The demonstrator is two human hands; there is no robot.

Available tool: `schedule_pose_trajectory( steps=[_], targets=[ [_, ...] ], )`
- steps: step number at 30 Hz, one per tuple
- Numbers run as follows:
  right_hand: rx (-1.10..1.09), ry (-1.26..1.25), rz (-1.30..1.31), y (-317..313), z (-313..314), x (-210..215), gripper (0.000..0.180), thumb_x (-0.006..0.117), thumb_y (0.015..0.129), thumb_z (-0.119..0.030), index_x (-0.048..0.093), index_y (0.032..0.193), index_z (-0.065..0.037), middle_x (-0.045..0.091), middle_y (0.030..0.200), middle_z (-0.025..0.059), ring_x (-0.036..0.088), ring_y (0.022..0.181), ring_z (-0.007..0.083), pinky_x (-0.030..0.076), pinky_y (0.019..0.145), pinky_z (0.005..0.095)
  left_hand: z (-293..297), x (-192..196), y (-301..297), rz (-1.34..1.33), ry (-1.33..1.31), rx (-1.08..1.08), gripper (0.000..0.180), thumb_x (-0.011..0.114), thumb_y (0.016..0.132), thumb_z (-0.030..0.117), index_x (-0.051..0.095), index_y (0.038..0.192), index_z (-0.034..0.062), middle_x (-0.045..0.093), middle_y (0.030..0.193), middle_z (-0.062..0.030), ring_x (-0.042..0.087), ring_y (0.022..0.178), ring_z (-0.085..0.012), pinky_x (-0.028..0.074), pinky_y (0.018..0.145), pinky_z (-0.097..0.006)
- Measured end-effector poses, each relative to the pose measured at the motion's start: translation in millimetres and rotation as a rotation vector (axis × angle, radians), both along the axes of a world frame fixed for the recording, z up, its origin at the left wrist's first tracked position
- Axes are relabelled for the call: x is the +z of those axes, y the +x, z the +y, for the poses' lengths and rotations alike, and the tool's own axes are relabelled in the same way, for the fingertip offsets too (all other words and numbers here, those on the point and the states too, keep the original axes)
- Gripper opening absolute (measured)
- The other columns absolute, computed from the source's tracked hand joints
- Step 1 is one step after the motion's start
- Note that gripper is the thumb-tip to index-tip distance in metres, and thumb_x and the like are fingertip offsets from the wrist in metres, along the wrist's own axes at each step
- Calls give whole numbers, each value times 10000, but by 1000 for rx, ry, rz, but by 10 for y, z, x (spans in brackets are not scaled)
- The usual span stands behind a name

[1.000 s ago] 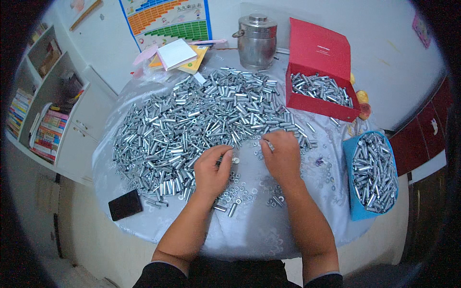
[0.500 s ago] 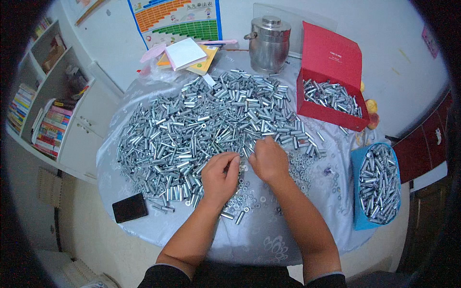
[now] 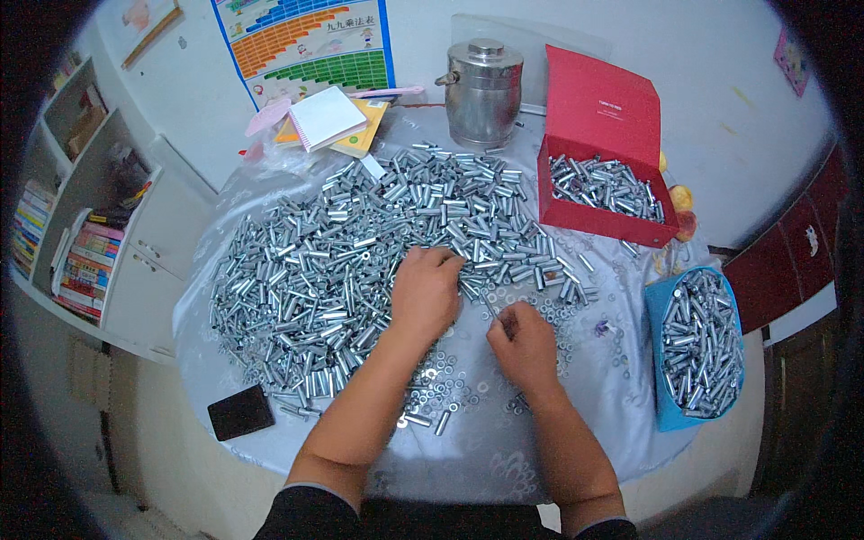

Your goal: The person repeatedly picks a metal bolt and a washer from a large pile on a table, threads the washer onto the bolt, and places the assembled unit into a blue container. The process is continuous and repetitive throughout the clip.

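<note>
1. Your left hand (image 3: pixel 425 292) lies palm-down on the near edge of the big pile of metal sleeves (image 3: pixel 360 243), fingers curled into it.
2. Your right hand (image 3: pixel 525 345) pinches a thin bolt (image 3: pixel 489 307) between closed fingertips, just beside the pile, above the loose washers (image 3: pixel 450 382).
3. The red box (image 3: pixel 601 184) and blue box (image 3: pixel 697 346) on your right hold more sleeves.

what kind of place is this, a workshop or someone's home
Most likely a room in a home used for piecework. A bookshelf stands at the left, a colourful chart hangs on the wall, and the cloth-covered table is heaped with metal sleeves, some sorted into a red box.
</note>
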State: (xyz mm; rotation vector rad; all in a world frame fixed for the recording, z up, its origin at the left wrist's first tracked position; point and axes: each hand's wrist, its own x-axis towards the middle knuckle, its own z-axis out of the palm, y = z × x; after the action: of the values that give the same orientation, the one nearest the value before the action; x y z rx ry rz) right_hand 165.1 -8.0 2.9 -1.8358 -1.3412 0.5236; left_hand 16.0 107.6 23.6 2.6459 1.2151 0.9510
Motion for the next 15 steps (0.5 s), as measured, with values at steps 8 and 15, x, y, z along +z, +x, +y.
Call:
schedule_pose_trajectory(
  steps=[8,15],
  targets=[
    [-43,87,86,-34,-48,-2,157,687,834,-123,622,933,-19,658,842,146,671,706,265,536,669,382,263,-8,122,218,14,30,213,576,812,82,719,969,95,628,949,-119,612,895,-324,524,769,-439],
    [-76,110,196,-76,-69,54,145,684,836,-110,624,925,-13,660,836,130,674,710,234,537,670,357,376,14,93,375,18,0,140,591,821,107,688,908,58,626,880,-136,652,867,-306,558,695,-417]
  ],
)
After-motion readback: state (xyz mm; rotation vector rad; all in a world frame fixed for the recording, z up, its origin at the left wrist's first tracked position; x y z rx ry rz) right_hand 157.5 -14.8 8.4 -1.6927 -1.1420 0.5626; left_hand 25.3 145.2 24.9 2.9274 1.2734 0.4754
